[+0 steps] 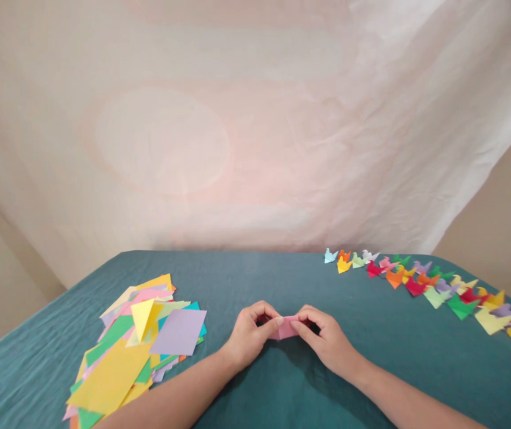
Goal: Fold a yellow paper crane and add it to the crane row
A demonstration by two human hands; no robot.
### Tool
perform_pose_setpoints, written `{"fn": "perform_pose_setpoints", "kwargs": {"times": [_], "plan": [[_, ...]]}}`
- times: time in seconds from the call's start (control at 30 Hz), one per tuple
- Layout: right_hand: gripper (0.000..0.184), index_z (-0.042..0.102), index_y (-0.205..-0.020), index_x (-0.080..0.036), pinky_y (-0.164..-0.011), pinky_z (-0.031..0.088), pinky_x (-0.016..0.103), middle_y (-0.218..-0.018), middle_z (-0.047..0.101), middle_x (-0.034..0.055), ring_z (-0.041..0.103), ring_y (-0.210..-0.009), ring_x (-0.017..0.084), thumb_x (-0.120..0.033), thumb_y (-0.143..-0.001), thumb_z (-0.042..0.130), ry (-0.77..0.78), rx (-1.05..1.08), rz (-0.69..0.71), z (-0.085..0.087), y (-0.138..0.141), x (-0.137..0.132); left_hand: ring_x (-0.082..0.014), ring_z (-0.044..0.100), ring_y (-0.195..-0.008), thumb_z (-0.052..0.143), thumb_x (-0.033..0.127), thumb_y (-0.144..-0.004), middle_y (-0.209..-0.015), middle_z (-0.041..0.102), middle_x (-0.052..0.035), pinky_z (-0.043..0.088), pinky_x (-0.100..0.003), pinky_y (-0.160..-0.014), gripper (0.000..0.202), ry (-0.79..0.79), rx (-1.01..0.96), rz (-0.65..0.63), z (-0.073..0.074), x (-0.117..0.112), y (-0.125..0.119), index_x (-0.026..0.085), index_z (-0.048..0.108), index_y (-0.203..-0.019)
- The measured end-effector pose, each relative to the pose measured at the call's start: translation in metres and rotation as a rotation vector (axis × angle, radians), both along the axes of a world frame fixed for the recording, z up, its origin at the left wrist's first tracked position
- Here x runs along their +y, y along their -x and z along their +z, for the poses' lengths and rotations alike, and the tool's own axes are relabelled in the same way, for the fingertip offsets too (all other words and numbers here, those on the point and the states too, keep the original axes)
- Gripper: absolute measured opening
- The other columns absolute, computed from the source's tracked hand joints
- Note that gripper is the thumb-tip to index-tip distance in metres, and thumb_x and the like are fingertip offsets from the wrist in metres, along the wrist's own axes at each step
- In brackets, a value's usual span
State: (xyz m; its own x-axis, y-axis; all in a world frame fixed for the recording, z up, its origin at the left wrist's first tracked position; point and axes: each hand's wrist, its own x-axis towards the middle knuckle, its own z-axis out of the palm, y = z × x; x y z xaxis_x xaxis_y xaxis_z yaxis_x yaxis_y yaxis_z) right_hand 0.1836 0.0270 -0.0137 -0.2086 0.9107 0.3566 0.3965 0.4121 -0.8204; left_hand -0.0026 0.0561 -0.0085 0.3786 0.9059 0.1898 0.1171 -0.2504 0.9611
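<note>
A small folded piece of pink paper (287, 328) is held just above the table, near the middle of the view. My left hand (255, 330) pinches its left end between thumb and fingers. On the opposite end, my right hand (320, 333) grips it the same way, thumb toward me. A crease shows in the pink paper between the two thumbs. Part of the paper is hidden behind my fingers, so its full shape cannot be made out.
A loose pile of coloured paper sheets (108, 375) lies on the left, with a lilac sheet (179, 332) and a folded yellow piece (142, 316) on top. Several folded paper birds (463, 305) stand in rows on the right. A green cloth (237, 280) covers the table; a pale sheet (255, 149) hangs behind.
</note>
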Motion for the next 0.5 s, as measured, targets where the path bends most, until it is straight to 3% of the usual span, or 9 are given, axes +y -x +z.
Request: {"fn": "perform_pose_setpoints", "kwargs": {"times": [0.27, 0.4, 0.5], "plan": [[0.028, 0.050, -0.067, -0.018, -0.059, 0.034, 0.024, -0.065, 0.045, -0.0025, 0.043, -0.062, 0.013, -0.036, -0.088, 0.047, 0.088, 0.008, -0.020, -0.0048, -0.0016, 0.0010, -0.0124, 0.051, -0.065, 0.053, 0.038, -0.085, -0.071, 0.057, -0.0018, 0.040, -0.022, -0.062, 0.030, -0.024, 0.072, 0.013, -0.0028, 0.0023, 0.0006, 0.012, 0.064, -0.074], [0.030, 0.047, -0.066, -0.018, -0.058, 0.034, 0.023, -0.064, 0.042, -0.0031, 0.040, -0.061, 0.013, -0.040, -0.087, 0.048, 0.134, 0.077, -0.059, -0.0048, -0.0043, 0.0024, -0.0166, 0.057, -0.084, 0.046, 0.035, -0.089, -0.088, 0.063, -0.0044, 0.042, -0.026, -0.078, 0.029, -0.056, 0.066, 0.029, -0.0002, 0.0020, -0.0005, 0.015, 0.067, -0.090], [0.032, 0.047, -0.066, -0.018, -0.056, 0.032, 0.023, -0.063, 0.040, -0.0033, 0.039, -0.060, 0.012, -0.043, -0.086, 0.048, 0.154, 0.111, -0.099, -0.0056, -0.0062, 0.0030, -0.0172, 0.058, -0.087, 0.047, 0.032, -0.089, -0.095, 0.063, -0.0050, 0.044, -0.027, -0.078, 0.025, -0.093, 0.058, 0.074, -0.0019, 0.0018, -0.0018, 0.018, 0.066, -0.097]]}}
